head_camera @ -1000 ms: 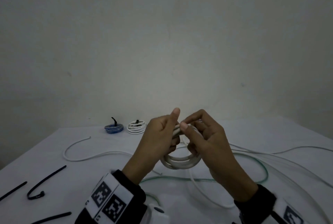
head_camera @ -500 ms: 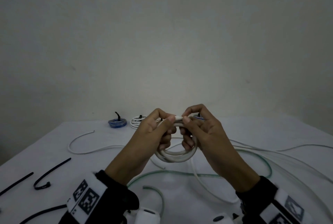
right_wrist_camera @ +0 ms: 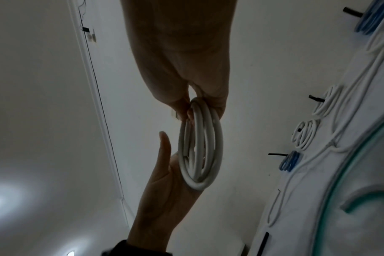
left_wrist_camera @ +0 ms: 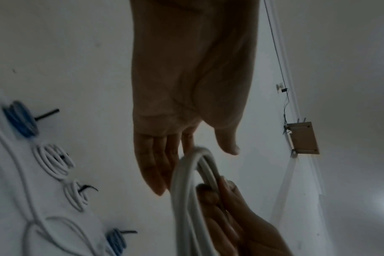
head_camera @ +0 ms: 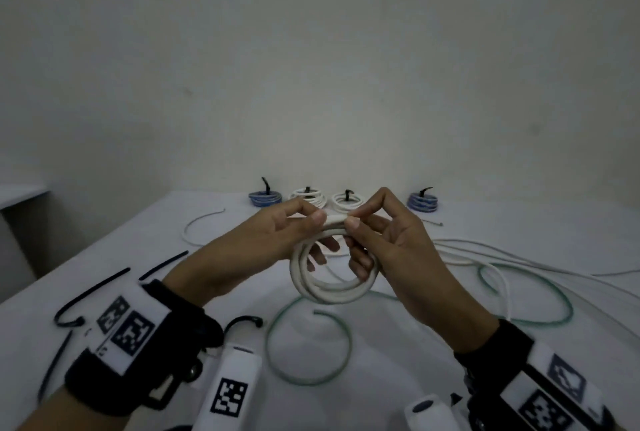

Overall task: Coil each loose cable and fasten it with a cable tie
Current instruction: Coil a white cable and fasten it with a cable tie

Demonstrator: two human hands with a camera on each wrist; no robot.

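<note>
A white cable coil (head_camera: 332,288) of several loops hangs in the air over the middle of the table, between both hands. My left hand (head_camera: 313,222) pinches the top of the coil with the thumb on top, and its other fingers reach through the ring. My right hand (head_camera: 355,226) pinches the same top stretch from the right, thumb tip against the cable end. The left wrist view shows the coil (left_wrist_camera: 186,190) edge-on past my straight fingers. In the right wrist view, thumb and forefinger clamp the coil (right_wrist_camera: 200,147) at its top.
Four tied coils line the table's far edge: blue (head_camera: 265,197), white (head_camera: 308,196), white (head_camera: 347,202), blue (head_camera: 422,202). A loose green cable (head_camera: 311,347) curls below my hands, loose white cables (head_camera: 502,254) trail right, and black cable ties (head_camera: 100,286) lie at the left.
The hands have shifted their grip so both thumbs now meet on top of the coil. The head view has tipped down, bringing more tied coils and table into sight.
</note>
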